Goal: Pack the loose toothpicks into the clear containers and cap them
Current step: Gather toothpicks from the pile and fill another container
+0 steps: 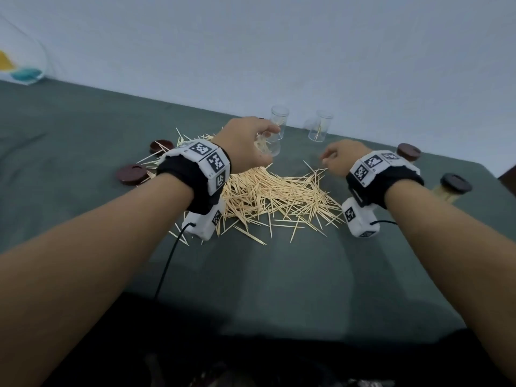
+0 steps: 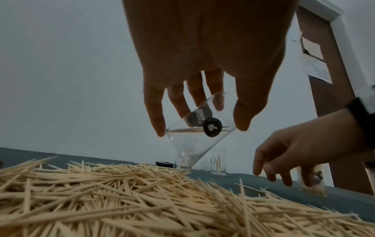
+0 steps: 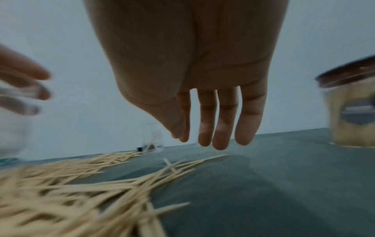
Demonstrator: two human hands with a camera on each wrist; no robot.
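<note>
Only the left wrist view shows the left hand [image 2: 202, 77] gripping a tilted clear container [image 2: 194, 128], the right hand [image 2: 300, 154] empty with loosely hanging fingers, above toothpicks [image 1: 273, 194] on the green counter [image 1: 279, 289] by a pale wall [image 1: 279, 46].

pale toothpicks [image 1: 279, 194], green cloth [image 1: 279, 275], brown lids [image 1: 131, 174]

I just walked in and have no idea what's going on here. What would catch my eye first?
The big heap of loose toothpicks spread over the middle of the green table stands out first. Just above its far edge, the left hand holds a tilted clear container, while the right hand hovers empty over the pile's right side. At the far right stands one container already full and capped.
</note>
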